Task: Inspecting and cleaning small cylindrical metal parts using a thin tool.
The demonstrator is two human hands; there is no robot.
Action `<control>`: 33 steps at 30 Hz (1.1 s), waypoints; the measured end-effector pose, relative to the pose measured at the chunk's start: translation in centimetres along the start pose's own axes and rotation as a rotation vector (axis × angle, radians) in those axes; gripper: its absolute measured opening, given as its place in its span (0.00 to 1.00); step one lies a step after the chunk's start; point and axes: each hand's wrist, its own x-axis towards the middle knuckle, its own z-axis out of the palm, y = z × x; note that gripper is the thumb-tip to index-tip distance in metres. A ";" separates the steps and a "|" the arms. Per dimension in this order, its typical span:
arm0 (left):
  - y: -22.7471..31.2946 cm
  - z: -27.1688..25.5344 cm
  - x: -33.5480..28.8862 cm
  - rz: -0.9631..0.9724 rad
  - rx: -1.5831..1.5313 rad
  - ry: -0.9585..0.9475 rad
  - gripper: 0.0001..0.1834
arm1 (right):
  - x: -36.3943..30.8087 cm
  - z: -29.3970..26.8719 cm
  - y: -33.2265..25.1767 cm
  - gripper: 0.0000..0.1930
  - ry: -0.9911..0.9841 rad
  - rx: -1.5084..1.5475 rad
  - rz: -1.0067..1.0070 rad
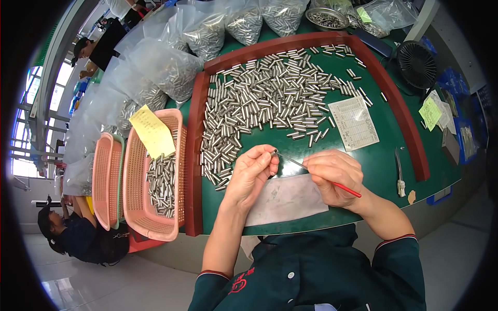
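My left hand (252,175) is closed, pinching a small metal cylinder (274,153) between thumb and fingertips; the fingers hide most of it. My right hand (336,175) grips a slim tool with a red handle (347,190) and a thin metal shaft. The shaft's tip meets the end of the cylinder; whether it reaches inside, I cannot tell. Below both hands lies a pale, stained cloth (285,201) on the green tabletop (275,141). Beyond them spreads a loose pile of shiny metal cylinders (264,96), with a printed paper sheet (354,123) at its right.
A red-brown frame (195,155) borders the pile. On the left stand pink baskets (153,228), one holding cylinders and a yellow note (152,131). Filled plastic bags (205,36) line the back. A knife-like tool (399,171) and black fan (416,65) are at right. Other people work at left.
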 end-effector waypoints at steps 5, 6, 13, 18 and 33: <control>0.0 0.0 0.0 -0.023 -0.001 -0.010 0.07 | -0.1 0.1 0.1 0.07 0.003 -0.003 -0.012; 0.0 0.0 0.0 -0.030 -0.007 -0.007 0.07 | -0.2 0.2 0.1 0.07 -0.011 -0.011 -0.023; 0.0 0.1 -0.1 -0.033 -0.005 0.012 0.08 | -0.2 0.1 0.0 0.08 -0.054 -0.014 -0.038; 0.2 0.6 -0.2 -0.050 0.088 0.046 0.12 | -0.1 0.1 0.1 0.08 -0.052 0.019 -0.025; -0.2 0.6 -0.3 -0.017 0.151 0.031 0.12 | -0.2 -0.1 0.0 0.09 -0.054 -0.061 -0.032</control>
